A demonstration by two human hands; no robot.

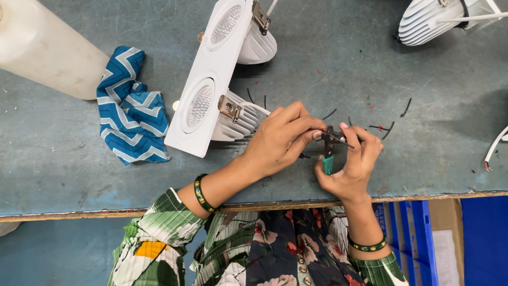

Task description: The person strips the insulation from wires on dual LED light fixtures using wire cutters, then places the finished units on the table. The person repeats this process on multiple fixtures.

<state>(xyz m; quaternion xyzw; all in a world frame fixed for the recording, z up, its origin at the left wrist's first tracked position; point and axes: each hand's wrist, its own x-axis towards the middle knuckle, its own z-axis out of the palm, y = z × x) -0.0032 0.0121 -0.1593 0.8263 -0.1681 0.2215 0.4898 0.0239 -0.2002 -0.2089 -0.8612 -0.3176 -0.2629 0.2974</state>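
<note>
Wire [338,139] pinched by my left hand [280,140], right hand [352,164] gripping cutters [328,153], near the table [317,204] edge, light fixture [211,79] crowding left.

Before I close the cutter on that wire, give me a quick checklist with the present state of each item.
1. Cutter in hand: ok. The right hand holds the green-handled cutter.
2. Wire held: ok. The left hand pinches the thin wire at the cutter head.
3. Wire seated between the blades: cannot tell, the fingers hide them.
4. Fingertips away from the blades: cannot tell, they sit very close.
5. Twin white light fitting steady: ok, it lies on the bench beside the left hand.
6. Offcuts: not ok, black wire scraps lie scattered past the hands.
</note>
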